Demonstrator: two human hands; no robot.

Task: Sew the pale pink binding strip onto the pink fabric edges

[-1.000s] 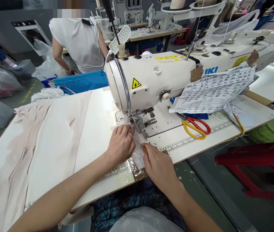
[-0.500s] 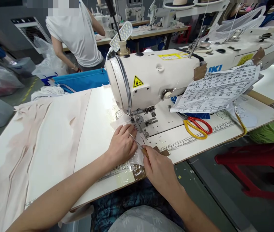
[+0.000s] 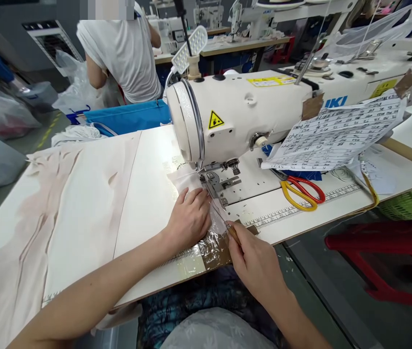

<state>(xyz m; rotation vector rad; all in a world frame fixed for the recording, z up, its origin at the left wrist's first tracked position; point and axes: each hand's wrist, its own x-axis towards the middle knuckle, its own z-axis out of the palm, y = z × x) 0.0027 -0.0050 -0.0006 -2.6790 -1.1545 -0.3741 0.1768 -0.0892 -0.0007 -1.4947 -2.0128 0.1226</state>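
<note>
Centrally, a white worktop (image 3: 148,194) carries a cream sewing machine (image 3: 242,114) along its far edge, a printed sheet (image 3: 340,133) taped to the machine's body. Pale pink fabric (image 3: 46,203) covers the left end. Red and yellow scissors (image 3: 302,191) lie toward the right end. At the near edge, the left hand (image 3: 190,218) presses flat, fingers spread, on a small white cloth piece (image 3: 191,183) under the presser foot; the right hand (image 3: 257,264) pinches a thin pointed tool (image 3: 228,225) beside it.
</note>
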